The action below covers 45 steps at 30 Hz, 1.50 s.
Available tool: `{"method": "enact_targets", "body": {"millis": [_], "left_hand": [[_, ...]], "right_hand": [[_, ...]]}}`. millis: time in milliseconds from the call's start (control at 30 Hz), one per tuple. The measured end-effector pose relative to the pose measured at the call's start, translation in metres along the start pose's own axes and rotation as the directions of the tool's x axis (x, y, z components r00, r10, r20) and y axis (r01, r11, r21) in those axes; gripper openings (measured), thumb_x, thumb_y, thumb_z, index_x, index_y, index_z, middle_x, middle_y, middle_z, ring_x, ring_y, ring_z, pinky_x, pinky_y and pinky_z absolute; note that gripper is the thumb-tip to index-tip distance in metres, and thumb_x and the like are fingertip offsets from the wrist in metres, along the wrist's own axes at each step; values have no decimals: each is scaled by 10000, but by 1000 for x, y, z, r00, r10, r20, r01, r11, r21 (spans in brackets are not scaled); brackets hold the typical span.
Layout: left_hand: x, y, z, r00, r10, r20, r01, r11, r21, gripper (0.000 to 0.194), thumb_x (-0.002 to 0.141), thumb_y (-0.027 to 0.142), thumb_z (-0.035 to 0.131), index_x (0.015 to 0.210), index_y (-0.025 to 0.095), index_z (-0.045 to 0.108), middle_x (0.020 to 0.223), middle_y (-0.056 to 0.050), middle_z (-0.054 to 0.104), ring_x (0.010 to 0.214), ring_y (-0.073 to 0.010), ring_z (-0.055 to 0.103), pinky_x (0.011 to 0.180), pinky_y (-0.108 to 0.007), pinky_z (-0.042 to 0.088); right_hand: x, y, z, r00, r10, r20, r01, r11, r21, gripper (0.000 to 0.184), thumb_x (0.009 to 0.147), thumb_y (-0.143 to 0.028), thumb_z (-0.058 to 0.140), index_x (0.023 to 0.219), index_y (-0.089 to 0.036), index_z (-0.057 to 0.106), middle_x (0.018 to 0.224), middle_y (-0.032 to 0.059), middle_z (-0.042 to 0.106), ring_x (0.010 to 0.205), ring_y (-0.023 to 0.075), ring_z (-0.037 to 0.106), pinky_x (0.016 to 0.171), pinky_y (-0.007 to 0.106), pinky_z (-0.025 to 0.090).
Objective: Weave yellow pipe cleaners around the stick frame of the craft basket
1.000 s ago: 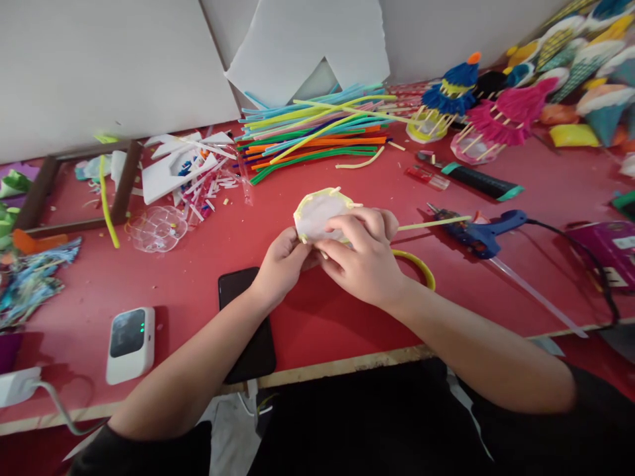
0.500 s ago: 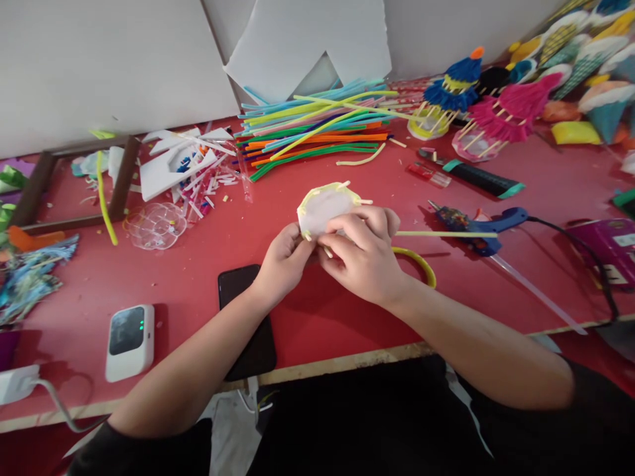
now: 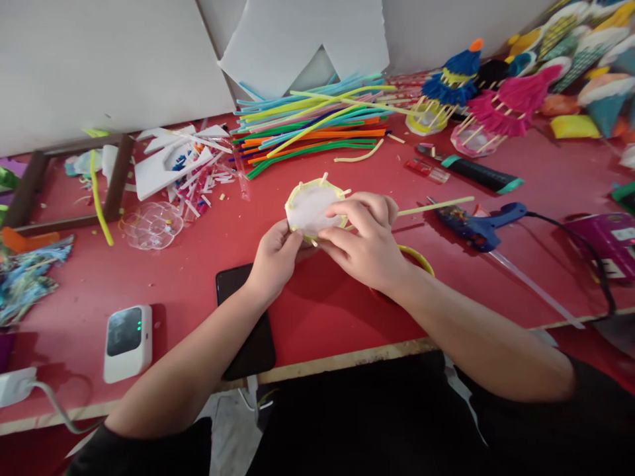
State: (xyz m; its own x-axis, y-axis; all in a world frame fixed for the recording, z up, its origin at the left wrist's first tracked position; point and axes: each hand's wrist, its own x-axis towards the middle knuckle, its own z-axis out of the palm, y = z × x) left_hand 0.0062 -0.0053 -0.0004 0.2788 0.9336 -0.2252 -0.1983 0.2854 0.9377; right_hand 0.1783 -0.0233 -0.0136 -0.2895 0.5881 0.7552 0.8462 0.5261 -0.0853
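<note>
My left hand (image 3: 278,258) is closed on the lower left edge of a white round disc (image 3: 313,210). Yellow trim runs round the disc, with several short pale pegs standing out from it. At the disc's right edge, my right hand (image 3: 364,241) pinches a pale yellow pipe cleaner (image 3: 436,206), whose free end sticks out to the right past the knuckles. The exact grip of its fingertips is partly hidden. Below the right wrist a thicker yellow curved strip (image 3: 419,259) lies on the table.
Behind the hands lies a pile of coloured pipe cleaners (image 3: 307,125). To the right are a blue glue gun (image 3: 483,226) with its cable, a utility knife (image 3: 481,174) and a pink tasselled piece (image 3: 513,102). A phone (image 3: 248,344) lies under my left forearm, beside a white device (image 3: 127,344).
The disc has shifted slightly left and up and turned a little, showing more of its face. The free end of the yellow pipe cleaner has swung upward. Both hands keep hold.
</note>
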Motion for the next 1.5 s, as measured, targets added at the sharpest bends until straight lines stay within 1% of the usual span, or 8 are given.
{"method": "enact_targets", "body": {"millis": [133, 267, 467, 633, 933, 1167, 1300, 1500], "left_hand": [[0, 1, 0, 999, -46, -8, 46, 999, 1, 117, 858, 273, 667, 941, 193, 686, 1054, -51, 785, 965, -202, 757, 921, -375, 626], [0, 0, 1, 998, -55, -7, 55, 998, -30, 138, 841, 258, 689, 959, 187, 699, 1030, -47, 787, 964, -204, 764, 931, -378, 626], [2, -2, -2, 998, -68, 10, 68, 996, -60, 186, 839, 308, 723, 985, 193, 723, 996, -50, 789, 982, -218, 767, 958, -400, 622], [3, -2, -3, 997, -72, 3, 72, 996, -58, 159, 854, 292, 704, 980, 198, 724, 978, -39, 788, 936, -197, 766, 960, -390, 620], [0, 1, 0, 995, -95, -11, 95, 995, -27, 116, 855, 250, 689, 950, 190, 720, 958, -31, 773, 904, -176, 760, 945, -375, 623], [0, 1, 0, 996, -93, -8, 93, 995, -24, 129, 858, 244, 674, 963, 189, 724, 960, -29, 782, 880, -167, 756, 925, -360, 634], [2, 0, -1, 998, -34, -54, 34, 999, -14, 142, 855, 248, 671, 975, 195, 724, 998, -35, 788, 943, -192, 752, 921, -365, 638], [4, -1, -3, 992, -9, -126, 12, 1000, 24, 154, 838, 234, 672, 978, 195, 725, 1022, -40, 773, 975, -197, 741, 961, -383, 629]], "right_hand": [[0, -2, -2, 1000, 13, 20, -13, 1000, -14, 157, 933, -239, 699, 780, -269, 725, 1166, 34, 686, 1161, 262, 486, 970, 455, 353], [1, -5, -5, 1000, -2, 0, 2, 1000, -25, 192, 917, -173, 710, 746, -255, 677, 1134, 17, 711, 1139, 240, 495, 970, 431, 366], [0, -10, -4, 999, -9, 31, 10, 999, -41, 200, 931, -106, 657, 793, -249, 677, 1144, 15, 717, 1152, 230, 509, 981, 430, 363], [1, -14, -4, 999, 20, 32, -19, 998, -57, 219, 964, -123, 631, 774, -225, 669, 1109, 31, 720, 1137, 219, 521, 978, 405, 374], [-3, -14, -1, 988, 102, 117, -100, 995, -22, 255, 980, -136, 576, 763, -219, 681, 1113, 63, 659, 1167, 247, 468, 974, 431, 346], [-3, -13, 0, 997, 60, 53, -59, 998, -5, 254, 968, -124, 590, 745, -212, 673, 1091, 68, 668, 1145, 238, 487, 946, 409, 356], [-3, -8, 2, 998, 68, 11, -68, 997, -24, 173, 960, -172, 633, 814, -234, 702, 1134, 68, 682, 1153, 251, 508, 945, 423, 366], [-4, 1, -3, 983, 152, 102, -147, 988, -47, 83, 920, -175, 673, 955, -246, 695, 1198, 78, 664, 1162, 281, 514, 963, 457, 373]]}}
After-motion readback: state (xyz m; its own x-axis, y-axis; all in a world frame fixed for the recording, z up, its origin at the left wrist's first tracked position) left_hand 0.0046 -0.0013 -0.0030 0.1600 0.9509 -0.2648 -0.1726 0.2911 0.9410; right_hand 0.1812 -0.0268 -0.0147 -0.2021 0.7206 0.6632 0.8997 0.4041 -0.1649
